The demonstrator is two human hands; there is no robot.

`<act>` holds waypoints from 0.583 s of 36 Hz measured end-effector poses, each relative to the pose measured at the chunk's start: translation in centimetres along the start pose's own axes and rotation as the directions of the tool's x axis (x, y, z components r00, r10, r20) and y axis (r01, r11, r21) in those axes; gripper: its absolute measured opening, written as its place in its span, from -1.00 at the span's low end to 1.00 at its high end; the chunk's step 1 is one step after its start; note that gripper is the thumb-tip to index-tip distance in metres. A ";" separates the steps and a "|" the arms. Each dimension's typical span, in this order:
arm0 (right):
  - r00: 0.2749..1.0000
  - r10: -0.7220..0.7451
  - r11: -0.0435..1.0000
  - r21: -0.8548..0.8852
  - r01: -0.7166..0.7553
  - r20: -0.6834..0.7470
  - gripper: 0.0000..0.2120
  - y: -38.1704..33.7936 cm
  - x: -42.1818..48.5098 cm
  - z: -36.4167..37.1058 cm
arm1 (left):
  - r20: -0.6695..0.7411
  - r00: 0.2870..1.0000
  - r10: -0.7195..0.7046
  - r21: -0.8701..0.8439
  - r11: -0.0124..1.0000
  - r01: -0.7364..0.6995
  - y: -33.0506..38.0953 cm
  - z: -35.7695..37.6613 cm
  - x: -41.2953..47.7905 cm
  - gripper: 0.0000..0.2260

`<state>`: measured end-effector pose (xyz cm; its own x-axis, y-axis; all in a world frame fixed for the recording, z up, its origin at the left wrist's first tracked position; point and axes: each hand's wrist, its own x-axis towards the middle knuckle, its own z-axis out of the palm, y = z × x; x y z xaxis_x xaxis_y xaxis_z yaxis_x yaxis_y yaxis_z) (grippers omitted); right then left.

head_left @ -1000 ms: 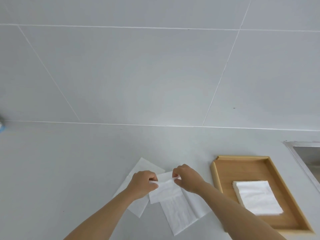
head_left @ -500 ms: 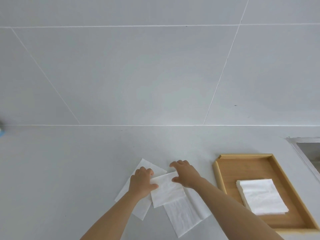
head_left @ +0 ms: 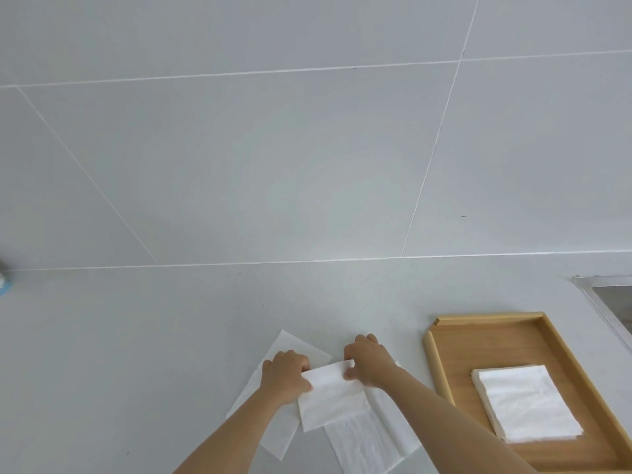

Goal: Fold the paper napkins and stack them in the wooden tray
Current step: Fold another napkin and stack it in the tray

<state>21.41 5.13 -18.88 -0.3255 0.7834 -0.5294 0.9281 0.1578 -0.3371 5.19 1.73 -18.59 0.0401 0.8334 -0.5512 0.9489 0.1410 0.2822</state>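
A folded white napkin (head_left: 333, 395) lies on the grey counter, on top of other flat napkins (head_left: 369, 443). My left hand (head_left: 284, 374) rests on its left edge with the thumb pressing down. My right hand (head_left: 371, 362) presses its top right corner, fingers spread over the fold. Another unfolded napkin (head_left: 273, 436) lies partly under my left arm. To the right stands the wooden tray (head_left: 441, 364) with a stack of folded napkins (head_left: 528, 405) in its near half.
A metal sink edge (head_left: 605, 292) shows at the far right behind the tray. A small blue-and-white object (head_left: 4, 282) sits at the left edge of the counter. A tiled wall rises behind the counter.
Both hands brought the napkin's near half over and laid it down; they went from pinching the lifted edge to pressing the folded napkin flat.
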 end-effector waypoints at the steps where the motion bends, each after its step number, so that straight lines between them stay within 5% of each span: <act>1: 1.000 0.010 0.999 0.037 -0.010 0.001 -0.73 0.1 0.0 -0.1 | 0.010 1.000 -0.015 -0.058 0.998 0.016 -0.1 -0.1 0.0 -0.81; 6: 0.999 0.043 0.947 0.317 -0.042 0.005 -0.94 0.8 0.1 -1.3 | 0.009 1.000 -0.016 -0.369 0.929 0.018 -0.5 -1.5 0.4 -0.75; 10: 0.993 0.097 0.859 0.510 -0.047 -0.071 -0.69 0.9 0.6 -2.8 | -0.095 0.994 -0.044 -0.506 0.863 -0.010 -0.2 -3.5 0.9 -0.79; 13: 0.982 0.138 0.753 0.657 -0.020 -0.128 -0.71 1.1 0.4 -3.9 | -0.161 0.984 -0.070 -0.626 0.779 -0.047 0.6 -4.9 0.8 -0.79; 17: 0.972 0.166 0.547 0.836 0.049 -0.165 -0.90 1.2 -0.7 -5.2 | -0.241 0.964 -0.109 -0.696 0.712 -0.094 1.9 -6.2 0.3 -0.78; 21: 0.965 0.150 0.443 0.887 0.128 -0.214 -0.71 1.9 -2.6 -6.4 | -0.301 0.948 -0.103 -0.693 0.707 -0.143 3.6 -7.1 -0.3 -0.70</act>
<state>25.24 7.24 -13.13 -0.1362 0.9086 -0.3948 0.2093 -0.3632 -0.9079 6.41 5.79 -11.84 -0.1535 0.9365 -0.3153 0.4482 0.3504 0.8224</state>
